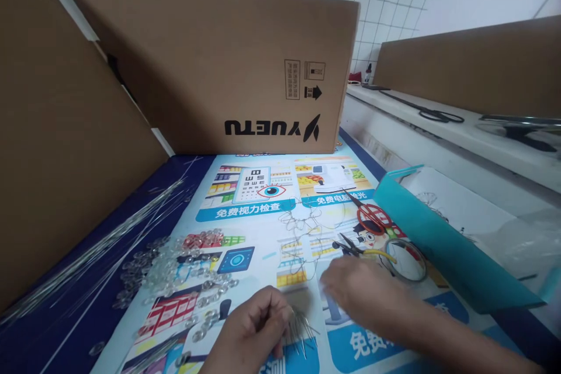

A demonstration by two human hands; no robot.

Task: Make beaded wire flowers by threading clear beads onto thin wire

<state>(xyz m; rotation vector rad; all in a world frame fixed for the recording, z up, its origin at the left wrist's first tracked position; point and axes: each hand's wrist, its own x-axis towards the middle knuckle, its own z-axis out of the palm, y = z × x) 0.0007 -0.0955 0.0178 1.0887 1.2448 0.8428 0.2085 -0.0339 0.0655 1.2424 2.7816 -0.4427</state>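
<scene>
My left hand (252, 330) is closed in a pinch on a small bunch of thin silvery wires (301, 332) whose ends fan out to the right. To its right, my right hand (357, 283) is smeared by motion, and whether its fingers hold anything cannot be made out. Just beyond that hand lie pliers (350, 245) with a yellow handle showing. Bent wire loops (300, 219), shaped like petals, rest on the printed poster ahead of both hands. Many clear glass-like beads (175, 263) are scattered to the left of my left hand.
Long straight wires (105, 239) lie along the left side. Red-handled scissors (372, 216) and a tape roll (407, 260) lie at the right, beside a teal open box (451, 245). Cardboard panels (210, 64) wall off the back and left. Black scissors (438, 115) rest on a white ledge.
</scene>
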